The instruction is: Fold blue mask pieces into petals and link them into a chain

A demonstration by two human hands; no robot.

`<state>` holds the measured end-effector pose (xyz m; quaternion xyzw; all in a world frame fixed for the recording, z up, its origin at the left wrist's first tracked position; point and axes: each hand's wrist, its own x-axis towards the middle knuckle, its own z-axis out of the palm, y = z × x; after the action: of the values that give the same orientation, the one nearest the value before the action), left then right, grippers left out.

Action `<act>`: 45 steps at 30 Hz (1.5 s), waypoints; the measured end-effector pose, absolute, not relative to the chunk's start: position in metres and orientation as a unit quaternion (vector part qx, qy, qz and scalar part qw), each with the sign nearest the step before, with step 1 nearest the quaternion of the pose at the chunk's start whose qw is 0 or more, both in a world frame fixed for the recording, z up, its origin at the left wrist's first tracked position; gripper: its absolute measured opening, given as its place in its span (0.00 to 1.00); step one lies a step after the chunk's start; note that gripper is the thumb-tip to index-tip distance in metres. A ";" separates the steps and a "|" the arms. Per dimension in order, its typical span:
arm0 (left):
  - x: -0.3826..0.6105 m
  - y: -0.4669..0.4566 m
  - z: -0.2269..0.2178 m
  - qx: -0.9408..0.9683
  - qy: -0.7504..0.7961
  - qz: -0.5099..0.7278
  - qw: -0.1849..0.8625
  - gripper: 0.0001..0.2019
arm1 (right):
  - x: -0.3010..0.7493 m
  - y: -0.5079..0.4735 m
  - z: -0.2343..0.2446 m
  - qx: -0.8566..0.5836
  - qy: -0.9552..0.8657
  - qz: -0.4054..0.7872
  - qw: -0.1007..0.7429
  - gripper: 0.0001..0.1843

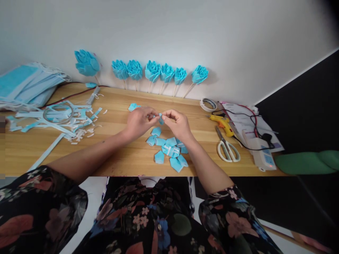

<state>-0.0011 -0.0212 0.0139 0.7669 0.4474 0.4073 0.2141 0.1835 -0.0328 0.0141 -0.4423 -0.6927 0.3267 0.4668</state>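
Between the fingertips of both hands, above the middle of the table, is a small light-blue fabric petal (161, 119). My left hand (140, 121) pinches it from the left, and my right hand (177, 122) pinches its other side. The fingers partly hide the piece. More blue petals (159, 157) lie in a loose cluster on the wood just below my hands, some overlapping. Another blue piece (133, 106) rests behind my left hand.
Several blue fabric flowers (153, 71) on sticks lean against the wall. Left are face masks (23, 84) and cut scraps (74, 116). Right are a tape roll (208, 104), yellow glue gun (222, 124), white-handled scissors (227, 148), papers (237, 114) and a power strip (261, 155) with cables.
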 end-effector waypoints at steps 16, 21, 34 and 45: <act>0.000 -0.025 0.016 0.758 0.446 0.404 0.251 0.09 | 0.182 -0.035 0.017 -0.452 -0.718 0.280 0.450 0.06; 0.000 -0.023 0.014 0.755 0.445 0.408 0.257 0.09 | 0.182 -0.035 0.017 -0.451 -0.712 0.293 0.451 0.07; -0.012 -0.009 0.037 0.642 0.479 0.473 0.368 0.06 | 0.190 -0.019 0.009 -0.435 -0.536 0.496 0.527 0.16; -0.129 -0.013 0.061 0.692 0.639 0.298 0.152 0.09 | 0.189 -0.018 0.006 -0.403 -0.511 0.542 0.532 0.13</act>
<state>-0.1291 -0.0134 0.0607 0.6921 0.6394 0.2983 0.1522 0.1890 -0.0177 0.0064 -0.4033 -0.5106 0.5415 0.5324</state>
